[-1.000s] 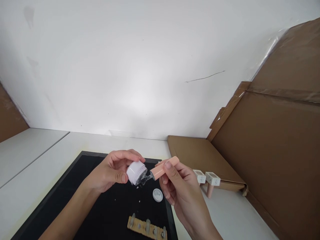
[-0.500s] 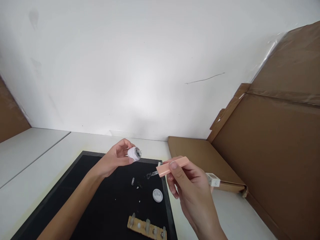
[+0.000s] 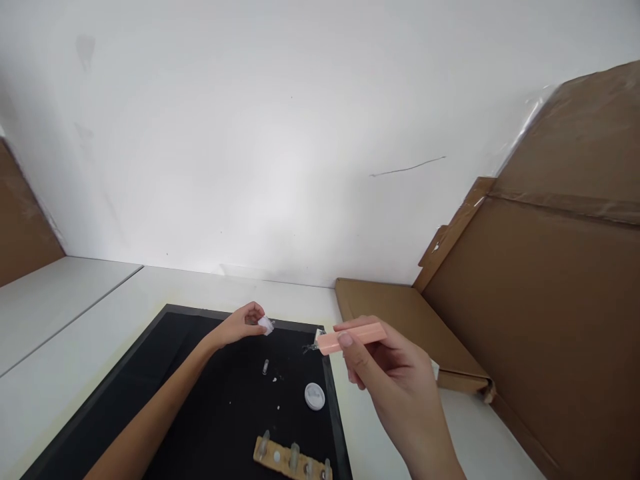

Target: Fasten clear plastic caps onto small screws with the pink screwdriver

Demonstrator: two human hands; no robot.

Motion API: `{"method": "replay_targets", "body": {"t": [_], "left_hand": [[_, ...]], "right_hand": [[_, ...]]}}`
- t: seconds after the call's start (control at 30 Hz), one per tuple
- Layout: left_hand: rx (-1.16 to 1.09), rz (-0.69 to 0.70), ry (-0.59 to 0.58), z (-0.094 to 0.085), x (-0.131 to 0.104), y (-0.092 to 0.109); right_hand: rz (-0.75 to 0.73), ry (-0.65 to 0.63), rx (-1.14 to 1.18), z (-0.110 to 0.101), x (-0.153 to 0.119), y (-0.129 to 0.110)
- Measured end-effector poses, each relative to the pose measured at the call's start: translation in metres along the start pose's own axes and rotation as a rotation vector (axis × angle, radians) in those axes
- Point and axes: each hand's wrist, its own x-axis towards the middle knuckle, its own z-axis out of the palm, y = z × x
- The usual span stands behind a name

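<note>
Ahead of you: broad white wall (image 3: 225,133), brightest in soft patch near middle, greyer toward upper corners. Grey smudges (image 3: 85,50) upper left; thin dark line (image 3: 407,167) slanting right of centre. On your right, tall brown cardboard panel (image 3: 550,300), creased across, glossy clear film (image 3: 525,127) where it meets wall. On your left, another brown panel (image 3: 23,220), partly in view. Below you, white surface (image 3: 125,313) against wall, dark seam (image 3: 75,319) running diagonally at left.
</note>
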Motion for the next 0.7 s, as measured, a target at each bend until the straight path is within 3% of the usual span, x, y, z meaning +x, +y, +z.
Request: {"method": "replay_targets", "body": {"t": [0.3, 0.5, 0.7], "left_hand": [[0.205, -0.014, -0.099, -0.003, 0.002, -0.028], [0.398, 0.036, -0.074, -0.008, -0.003, -0.016], [0.551, 0.014, -0.097, -0.017, -0.015, 0.01]], "right_hand": [[-0.034, 0.002, -0.059, -0.004, 0.002, 0.0], [-0.033, 0.014, -0.048, -0.003, 0.002, -0.002], [-0.095, -0.026, -0.104, -0.008, 0.005, 0.003]]}}
